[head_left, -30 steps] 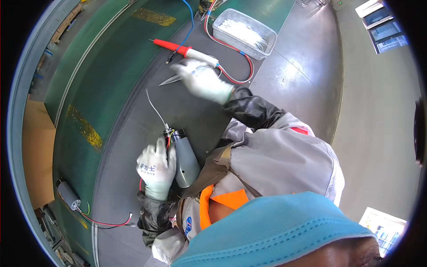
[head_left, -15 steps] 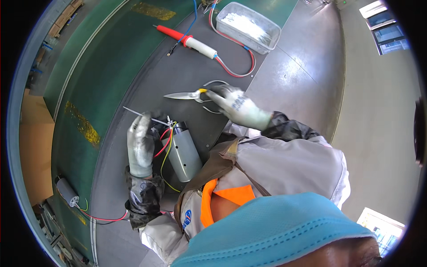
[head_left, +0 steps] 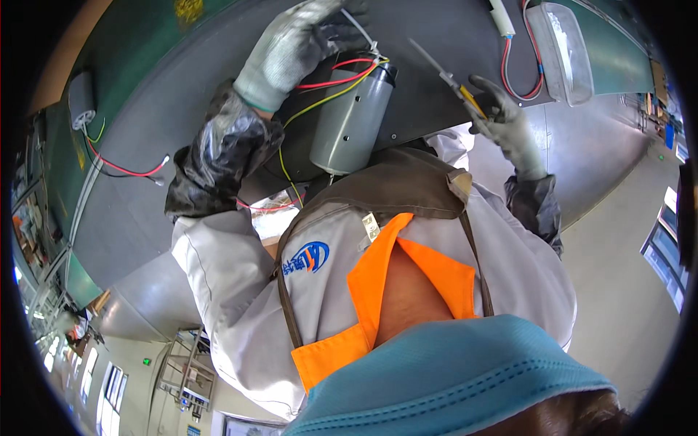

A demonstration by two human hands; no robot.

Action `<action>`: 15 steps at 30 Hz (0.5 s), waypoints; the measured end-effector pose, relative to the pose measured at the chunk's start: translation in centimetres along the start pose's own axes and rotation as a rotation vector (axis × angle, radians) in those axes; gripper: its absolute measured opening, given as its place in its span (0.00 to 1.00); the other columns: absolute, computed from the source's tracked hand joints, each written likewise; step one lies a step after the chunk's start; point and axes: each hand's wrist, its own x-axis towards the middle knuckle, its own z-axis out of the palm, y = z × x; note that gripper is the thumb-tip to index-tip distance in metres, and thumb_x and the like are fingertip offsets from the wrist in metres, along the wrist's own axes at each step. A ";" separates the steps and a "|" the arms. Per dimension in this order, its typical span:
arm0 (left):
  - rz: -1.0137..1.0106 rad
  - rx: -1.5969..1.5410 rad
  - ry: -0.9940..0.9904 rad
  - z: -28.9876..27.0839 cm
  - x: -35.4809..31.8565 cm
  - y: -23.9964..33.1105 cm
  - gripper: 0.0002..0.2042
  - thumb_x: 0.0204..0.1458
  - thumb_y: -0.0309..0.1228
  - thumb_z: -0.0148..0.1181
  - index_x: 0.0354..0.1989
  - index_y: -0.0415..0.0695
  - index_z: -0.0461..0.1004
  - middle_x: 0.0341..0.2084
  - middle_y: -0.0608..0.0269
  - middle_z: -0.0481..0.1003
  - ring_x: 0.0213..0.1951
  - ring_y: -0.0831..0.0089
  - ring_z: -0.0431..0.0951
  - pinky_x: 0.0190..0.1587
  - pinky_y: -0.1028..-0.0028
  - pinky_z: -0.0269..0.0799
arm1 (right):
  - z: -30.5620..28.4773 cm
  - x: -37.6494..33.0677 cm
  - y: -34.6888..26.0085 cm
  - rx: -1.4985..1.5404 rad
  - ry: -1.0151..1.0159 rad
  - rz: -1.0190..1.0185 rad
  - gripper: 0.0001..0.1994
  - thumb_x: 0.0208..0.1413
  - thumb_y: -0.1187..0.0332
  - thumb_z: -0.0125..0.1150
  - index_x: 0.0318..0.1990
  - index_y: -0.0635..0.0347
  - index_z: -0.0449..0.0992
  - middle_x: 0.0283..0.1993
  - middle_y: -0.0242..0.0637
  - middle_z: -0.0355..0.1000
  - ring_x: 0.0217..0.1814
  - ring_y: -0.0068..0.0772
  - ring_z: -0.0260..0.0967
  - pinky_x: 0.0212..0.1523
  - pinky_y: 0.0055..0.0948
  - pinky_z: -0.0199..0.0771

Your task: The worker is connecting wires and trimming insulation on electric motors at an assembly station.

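A grey cylindrical motor (head_left: 347, 125) lies on the dark bench top, close to my body. Red and yellow-green wires (head_left: 325, 102) come from its black far end. A thin white cable tie (head_left: 358, 27) sits at the wires there, its long tail sticking up and away. My gloved left hand (head_left: 287, 54) is closed on that tail, its fingertips partly cut off by the upper edge. To the motor's right, my gloved right hand (head_left: 509, 131) grips scissors (head_left: 449, 78) with metal blades and a yellow part. The blades point up-left, apart from the tie; the handles are mostly hidden.
A second grey motor (head_left: 81, 98) with red, black and green wires lies at the left. At the upper right are a translucent plastic bin (head_left: 578, 80) with white pieces and a white-handled tool (head_left: 502, 18) on a red-and-grey cable.
The view has swung, so bench, motor and hands sit higher in the picture. The scissors' blades now show nearly edge-on. My left hand still has the cable tie, my right the scissors.
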 end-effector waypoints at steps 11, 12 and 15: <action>-0.144 -0.751 -0.060 -1.3 1.4 -2.7 0.16 0.69 0.27 0.47 0.60 0.31 0.67 0.51 0.48 0.77 0.54 0.53 0.79 0.60 0.54 0.77 | 3.8 2.9 -7.7 -0.679 -0.309 -0.486 0.32 0.62 0.47 0.64 0.65 0.60 0.69 0.52 0.51 0.76 0.52 0.51 0.77 0.54 0.40 0.75; -0.148 -0.721 -0.057 -1.3 1.4 -2.5 0.16 0.69 0.28 0.47 0.59 0.31 0.68 0.51 0.48 0.78 0.53 0.54 0.80 0.60 0.55 0.76 | 4.1 3.0 -8.1 -0.764 -0.233 -0.578 0.33 0.60 0.45 0.65 0.64 0.60 0.69 0.51 0.52 0.77 0.52 0.53 0.77 0.53 0.40 0.76; 0.331 0.123 0.006 -3.2 1.3 -4.7 0.16 0.69 0.31 0.47 0.56 0.32 0.71 0.50 0.50 0.78 0.51 0.57 0.80 0.59 0.59 0.75 | 4.8 1.7 -10.1 -0.866 -0.258 -0.382 0.34 0.58 0.44 0.66 0.63 0.60 0.70 0.49 0.51 0.78 0.52 0.56 0.77 0.50 0.41 0.77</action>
